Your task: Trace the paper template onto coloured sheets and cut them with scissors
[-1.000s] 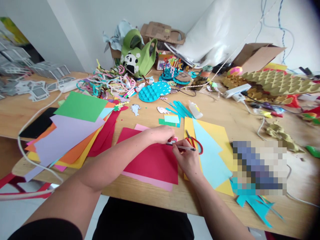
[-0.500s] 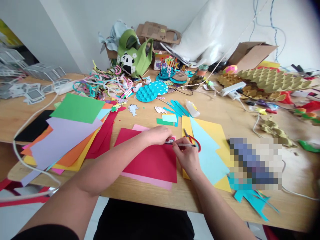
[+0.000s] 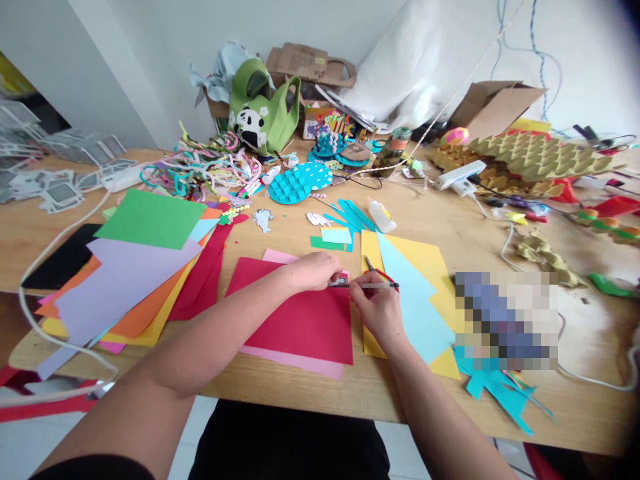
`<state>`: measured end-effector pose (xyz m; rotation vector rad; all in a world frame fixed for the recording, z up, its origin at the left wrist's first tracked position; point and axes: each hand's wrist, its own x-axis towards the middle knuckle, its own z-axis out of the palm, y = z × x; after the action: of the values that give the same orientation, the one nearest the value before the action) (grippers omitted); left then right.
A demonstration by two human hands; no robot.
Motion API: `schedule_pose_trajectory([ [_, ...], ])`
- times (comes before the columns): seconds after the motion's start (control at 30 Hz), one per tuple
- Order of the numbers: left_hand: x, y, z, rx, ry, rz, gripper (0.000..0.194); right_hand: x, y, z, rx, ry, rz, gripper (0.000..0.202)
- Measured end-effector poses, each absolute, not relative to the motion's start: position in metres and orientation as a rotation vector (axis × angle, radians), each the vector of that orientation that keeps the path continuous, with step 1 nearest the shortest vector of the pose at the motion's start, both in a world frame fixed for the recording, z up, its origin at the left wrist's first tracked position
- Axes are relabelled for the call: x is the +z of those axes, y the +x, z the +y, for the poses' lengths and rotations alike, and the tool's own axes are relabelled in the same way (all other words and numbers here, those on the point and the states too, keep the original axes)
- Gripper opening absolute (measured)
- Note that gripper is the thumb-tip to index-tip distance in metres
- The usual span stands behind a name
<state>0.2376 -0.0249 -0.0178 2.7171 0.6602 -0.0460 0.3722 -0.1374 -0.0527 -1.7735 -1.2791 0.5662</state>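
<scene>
A red sheet lies over pink paper in front of me. My left hand rests at its top edge, fingers pressed down beside a small pink piece with a figure on it; whether it grips anything is hidden. My right hand, at the red sheet's right edge, is closed around a thin pen whose one end points toward the small piece. Behind the pen, partly covered, scissors with red handles lie on yellow paper beside light blue paper.
Coloured papers are stacked at left. Toward the back are a glue bottle, fish cutouts, teal strips, pipe cleaners, a green panda bag and egg cartons. A white cable curves at left.
The view has shifted slightly. My right hand has moved a little to the right, away from my left fingers, and the pen lies more level. More of the small pink piece shows.
</scene>
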Motion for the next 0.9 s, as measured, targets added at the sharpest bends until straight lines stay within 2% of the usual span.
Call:
schedule_pose_trajectory([
  [0.27,-0.023,0.238,-0.025,-0.037,2.686,0.681,0.019,-0.05,0.373,-0.135,0.571,-1.766,-1.262,0.016],
  [0.9,-0.031,0.235,-0.032,0.084,2.777,0.671,0.013,-0.048,0.377,-0.135,0.544,-1.797,-1.262,0.014],
])
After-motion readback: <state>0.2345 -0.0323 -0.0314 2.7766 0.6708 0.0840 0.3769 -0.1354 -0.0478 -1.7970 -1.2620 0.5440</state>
